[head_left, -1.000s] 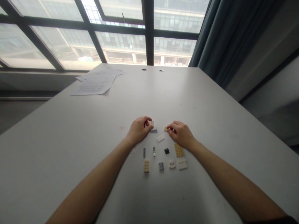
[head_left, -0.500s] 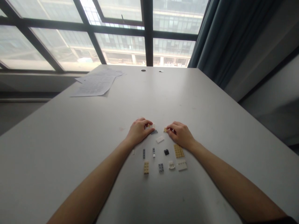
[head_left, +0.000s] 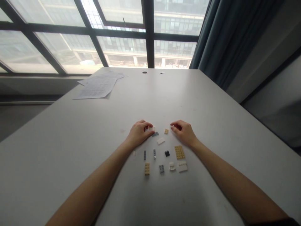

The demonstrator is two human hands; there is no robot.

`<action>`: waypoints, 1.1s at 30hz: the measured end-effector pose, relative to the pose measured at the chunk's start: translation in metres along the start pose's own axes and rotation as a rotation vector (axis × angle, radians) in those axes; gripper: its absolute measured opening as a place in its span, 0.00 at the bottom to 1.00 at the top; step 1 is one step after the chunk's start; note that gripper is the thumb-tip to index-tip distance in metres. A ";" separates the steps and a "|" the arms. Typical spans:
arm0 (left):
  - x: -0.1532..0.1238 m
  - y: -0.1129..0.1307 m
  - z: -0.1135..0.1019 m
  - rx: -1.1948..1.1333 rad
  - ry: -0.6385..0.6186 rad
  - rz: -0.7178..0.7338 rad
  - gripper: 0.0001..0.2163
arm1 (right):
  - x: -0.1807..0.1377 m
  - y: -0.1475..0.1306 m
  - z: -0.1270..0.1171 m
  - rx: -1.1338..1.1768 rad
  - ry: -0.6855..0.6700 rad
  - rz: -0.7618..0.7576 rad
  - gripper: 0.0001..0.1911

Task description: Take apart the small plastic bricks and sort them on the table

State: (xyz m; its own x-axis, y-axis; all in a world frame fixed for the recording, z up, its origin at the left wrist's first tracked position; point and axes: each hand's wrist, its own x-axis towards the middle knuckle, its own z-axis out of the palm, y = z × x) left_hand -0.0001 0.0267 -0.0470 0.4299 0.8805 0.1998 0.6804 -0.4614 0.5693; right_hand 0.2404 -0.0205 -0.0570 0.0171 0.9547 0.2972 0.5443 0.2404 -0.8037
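Note:
My left hand [head_left: 140, 133] has its thumb and fingers curled round a small cluster of white and tan building bricks [head_left: 154, 128], partly hidden by the fingers. A grey plate piece [head_left: 155, 134] lies by the thumb tip. To the right, my right hand [head_left: 183, 132] is open with nothing in it, thumb and fingertips a little apart. Just left of its fingertips sits a small tan square plate [head_left: 166, 131] on the table. Between and below the hands lies a white flat piece [head_left: 161, 141].
Nearer me on the white table [head_left: 150, 201] are a large tan plate [head_left: 179, 152], a tan brick [head_left: 147, 169], a black piece [head_left: 167, 153], a grey plate [head_left: 161, 169], a white curved piece [head_left: 172, 166] and a white panel [head_left: 182, 166]. Papers [head_left: 98, 88] lie far left.
My right hand has let go of the small tan plate and drawn slightly right, its fingers apart. My left hand stays by the brick cluster.

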 end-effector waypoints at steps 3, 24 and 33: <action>-0.003 -0.005 -0.002 -0.027 -0.007 -0.004 0.14 | 0.004 0.007 -0.003 0.072 0.053 0.064 0.11; 0.005 -0.013 -0.022 0.014 -0.146 0.015 0.16 | 0.005 0.008 -0.003 0.207 0.100 0.118 0.12; -0.001 -0.011 -0.017 0.024 -0.092 -0.021 0.12 | 0.005 0.009 -0.002 0.167 0.081 0.099 0.12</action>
State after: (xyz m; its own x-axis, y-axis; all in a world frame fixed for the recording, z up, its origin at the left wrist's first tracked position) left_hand -0.0183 0.0329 -0.0398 0.4673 0.8769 0.1128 0.7033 -0.4460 0.5535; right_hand 0.2467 -0.0136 -0.0618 0.1349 0.9594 0.2479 0.3905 0.1784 -0.9031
